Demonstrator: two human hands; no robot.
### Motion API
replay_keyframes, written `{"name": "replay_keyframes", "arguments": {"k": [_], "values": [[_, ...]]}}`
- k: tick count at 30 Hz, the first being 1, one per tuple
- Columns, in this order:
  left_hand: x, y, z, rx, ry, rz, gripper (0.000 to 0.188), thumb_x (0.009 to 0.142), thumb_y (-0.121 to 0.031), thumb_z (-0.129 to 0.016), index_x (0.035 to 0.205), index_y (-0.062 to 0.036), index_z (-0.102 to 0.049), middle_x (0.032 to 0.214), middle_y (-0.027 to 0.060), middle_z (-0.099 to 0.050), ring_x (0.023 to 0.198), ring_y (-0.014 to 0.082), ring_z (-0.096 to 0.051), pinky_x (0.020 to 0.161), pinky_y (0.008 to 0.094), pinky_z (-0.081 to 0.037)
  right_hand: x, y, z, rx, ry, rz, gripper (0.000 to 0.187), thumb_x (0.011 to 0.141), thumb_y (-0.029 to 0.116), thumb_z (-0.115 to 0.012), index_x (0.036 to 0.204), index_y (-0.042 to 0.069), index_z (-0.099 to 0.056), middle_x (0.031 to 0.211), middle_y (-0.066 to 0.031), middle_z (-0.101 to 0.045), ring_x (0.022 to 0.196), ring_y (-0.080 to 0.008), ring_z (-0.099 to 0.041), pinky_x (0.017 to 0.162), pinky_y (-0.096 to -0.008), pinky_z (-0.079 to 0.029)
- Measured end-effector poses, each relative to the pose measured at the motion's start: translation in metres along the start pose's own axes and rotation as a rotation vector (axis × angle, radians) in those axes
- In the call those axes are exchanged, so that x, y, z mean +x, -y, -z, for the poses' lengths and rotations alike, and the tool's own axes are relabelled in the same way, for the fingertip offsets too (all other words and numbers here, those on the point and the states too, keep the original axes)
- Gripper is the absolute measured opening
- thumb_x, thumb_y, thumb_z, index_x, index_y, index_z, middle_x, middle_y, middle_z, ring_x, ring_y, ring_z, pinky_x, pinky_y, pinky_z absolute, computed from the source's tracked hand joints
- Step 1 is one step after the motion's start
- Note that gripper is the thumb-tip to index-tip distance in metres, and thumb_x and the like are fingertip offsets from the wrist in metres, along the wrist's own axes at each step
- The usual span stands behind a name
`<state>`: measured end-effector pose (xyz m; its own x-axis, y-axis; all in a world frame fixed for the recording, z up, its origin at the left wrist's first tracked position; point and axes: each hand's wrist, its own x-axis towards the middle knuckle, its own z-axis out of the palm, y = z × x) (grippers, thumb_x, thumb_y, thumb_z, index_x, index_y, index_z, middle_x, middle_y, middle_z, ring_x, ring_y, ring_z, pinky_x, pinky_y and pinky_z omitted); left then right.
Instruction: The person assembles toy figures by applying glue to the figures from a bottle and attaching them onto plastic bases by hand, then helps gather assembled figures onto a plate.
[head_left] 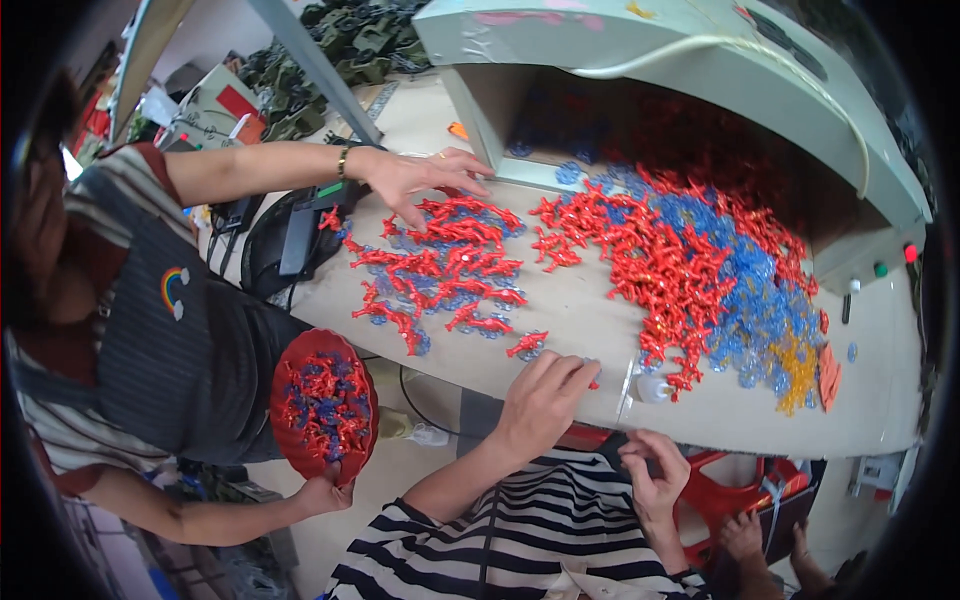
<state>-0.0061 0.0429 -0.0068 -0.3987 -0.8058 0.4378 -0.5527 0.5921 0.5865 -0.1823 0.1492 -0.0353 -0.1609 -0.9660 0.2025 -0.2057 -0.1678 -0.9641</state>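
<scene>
My left hand (545, 400) is closed at the table's near edge, with a small red bit (594, 384) showing at its fingertips; the rest of that piece is hidden. Just off the edge, my right hand (655, 475) has its fingers curled toward the thumb, and I cannot make out anything in them. Beyond my hands lies a heap of small red plastic figures (670, 265), mixed with clear blue discs (745, 255). To the left, red figures mounted on blue discs (460, 255) stand in rows. One mounted red figure (527, 344) sits apart, near my left hand.
At left a co-worker's hand (425, 180) reaches over the rows; the other holds a red bowl (283, 440) of figures. A pale green hood (680, 100) covers the heap's back. Yellow pieces (795, 370), a white pot (654, 388) and a red stool (710, 500) are right.
</scene>
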Motion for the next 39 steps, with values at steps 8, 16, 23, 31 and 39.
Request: {"name": "replay_keyframes", "arguments": {"k": [8,16,23,31,39], "values": [[0.029,0.007,0.007,0.142,-0.001,-0.058,0.037,0.070,-0.014,-0.065,0.105,-0.0025,-0.059,0.091,0.0043,-0.056,0.085,0.0228,-0.050,0.077,0.0355,-0.043,0.002,0.014,-0.006,-0.010,0.007,-0.077,0.020,0.072,-0.008,-0.062,0.092,-0.005,-0.062,0.087,-0.0145,-0.063,0.067,-0.0166,-0.063,0.061,-0.0232,-0.049],[0.088,0.056,0.042,0.329,0.232,0.102,0.018,0.076,-0.016,-0.064,0.087,-0.0008,-0.061,0.083,0.0112,-0.059,0.092,0.0251,-0.051,0.080,0.0393,-0.035,0.010,0.018,-0.010,-0.095,0.116,0.040,0.013,0.078,-0.007,-0.057,0.089,-0.005,-0.062,0.086,-0.0149,-0.061,0.065,-0.0162,-0.062,0.054,-0.0213,-0.048],[0.083,0.057,0.060,0.223,-0.057,-0.014,0.020,0.077,-0.015,-0.063,0.092,-0.0017,-0.064,0.088,0.0098,-0.062,0.094,0.0229,-0.053,0.085,0.0381,-0.032,0.025,0.035,-0.020,-0.100,0.104,0.012,0.013,0.071,-0.006,-0.065,0.084,-0.004,-0.065,0.080,-0.0137,-0.065,0.070,-0.0206,-0.064,0.064,-0.0260,-0.051],[0.036,0.059,0.099,0.196,-0.201,0.145,0.036,0.075,-0.021,-0.068,0.106,-0.0037,-0.061,0.107,0.0128,-0.058,0.110,0.0279,-0.047,0.092,0.0427,-0.033,0.079,0.071,-0.061,-0.332,0.281,0.306,0.028,0.069,-0.002,-0.069,0.096,-0.003,-0.063,0.092,-0.0162,-0.063,0.088,-0.0283,-0.061,0.078,-0.0336,-0.048],[-0.027,0.083,0.124,0.350,-0.251,0.641,0.105,0.048,-0.039,-0.084,0.136,-0.0132,-0.033,0.139,0.0247,-0.022,0.130,0.0470,-0.016,0.099,0.0543,-0.027,0.104,0.069,-0.076,-0.802,0.242,0.116,0.101,0.050,0.024,-0.084,0.133,0.004,-0.031,0.132,-0.0233,-0.034,0.121,-0.0393,-0.035,0.098,-0.0455,-0.032]]}}
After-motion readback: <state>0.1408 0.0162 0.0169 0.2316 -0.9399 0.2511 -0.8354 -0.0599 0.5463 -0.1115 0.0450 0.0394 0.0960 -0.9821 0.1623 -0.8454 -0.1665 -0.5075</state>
